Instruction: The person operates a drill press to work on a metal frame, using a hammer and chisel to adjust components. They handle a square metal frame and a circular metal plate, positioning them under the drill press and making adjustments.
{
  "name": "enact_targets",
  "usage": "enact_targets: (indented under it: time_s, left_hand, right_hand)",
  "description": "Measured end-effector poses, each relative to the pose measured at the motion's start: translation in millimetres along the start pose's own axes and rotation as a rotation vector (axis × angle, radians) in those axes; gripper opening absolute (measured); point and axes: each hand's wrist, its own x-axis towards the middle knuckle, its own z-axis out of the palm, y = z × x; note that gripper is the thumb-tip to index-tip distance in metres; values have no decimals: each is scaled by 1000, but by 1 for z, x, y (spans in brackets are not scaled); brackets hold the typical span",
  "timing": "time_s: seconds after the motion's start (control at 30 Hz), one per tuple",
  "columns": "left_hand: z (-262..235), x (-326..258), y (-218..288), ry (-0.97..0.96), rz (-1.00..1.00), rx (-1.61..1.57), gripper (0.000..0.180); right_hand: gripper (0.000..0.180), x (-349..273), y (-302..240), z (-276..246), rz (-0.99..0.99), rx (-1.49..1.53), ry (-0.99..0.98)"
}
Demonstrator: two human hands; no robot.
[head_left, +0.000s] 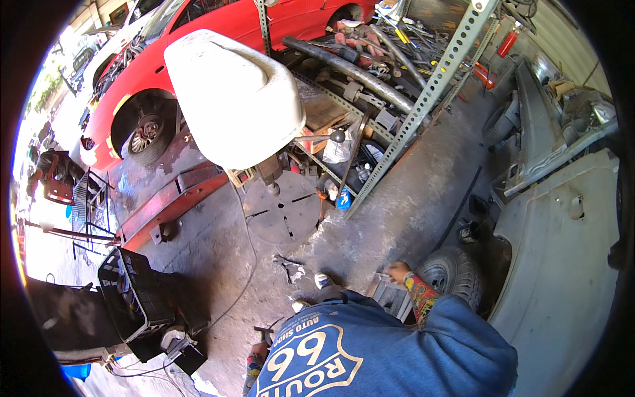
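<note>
Two bare hands reach out from under a blue shirt (377, 351), one low on the left and one farther out on the right. The left hand (260, 349) is down near the floor (218, 264), and its fingers look curled around the handle of a dark tool (264, 330) that is shaped like a hammer. The tool sticks up just past the hand. The right hand (399, 271) is at the top end of a grey metal frame (390, 295), which is close to the person's legs and just beside a grey wheel (453, 271). Its fingers are bent, but they are too small to see well, so I cannot tell how far open they are or if they hold the frame. Bright sleeves of red, green and yellow (423, 298) cover the arms. A dark metal piece (288, 268) lies on the floor in front of the shoes (323, 281). Past it is a round plate with slots (281, 210), under the big white head of a machine (228, 99). A shelf (423, 109) full of metal bits is behind that, near a red car (264, 26). A black crate (129, 291) is on the left, and a big grey car panel (562, 231) is on the right.
</note>
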Motion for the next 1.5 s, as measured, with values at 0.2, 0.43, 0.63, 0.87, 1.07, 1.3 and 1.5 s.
enact_targets:
  time_s: [0.2,0.43,0.63,0.87,1.07,1.3,1.5]
  left_hand:
    - [-17,6,33,172,-63,-41,28]
    - [30,0,42,175,-236,-154,30]
    - [160,7,112,90,-198,-112,30]
    - [280,0,179,15,-106,-75,30]
    - [308,-21,187,66,-110,-89,30]
    - [316,-45,172,122,-149,-82,31]
    - [330,-50,172,131,-172,-86,31]
  right_hand:
    - [37,-7,-78,-2,-313,42,-21]
    - [31,36,-41,-54,-280,-42,141]
    - [25,132,39,-167,-451,-682,-133]
    - [10,150,-6,-284,-22,405,126]
    - [13,155,-133,-366,-424,679,428]
    - [20,110,-272,-440,-1158,411,730]
    - [15,85,-350,-473,-1017,-223,848]
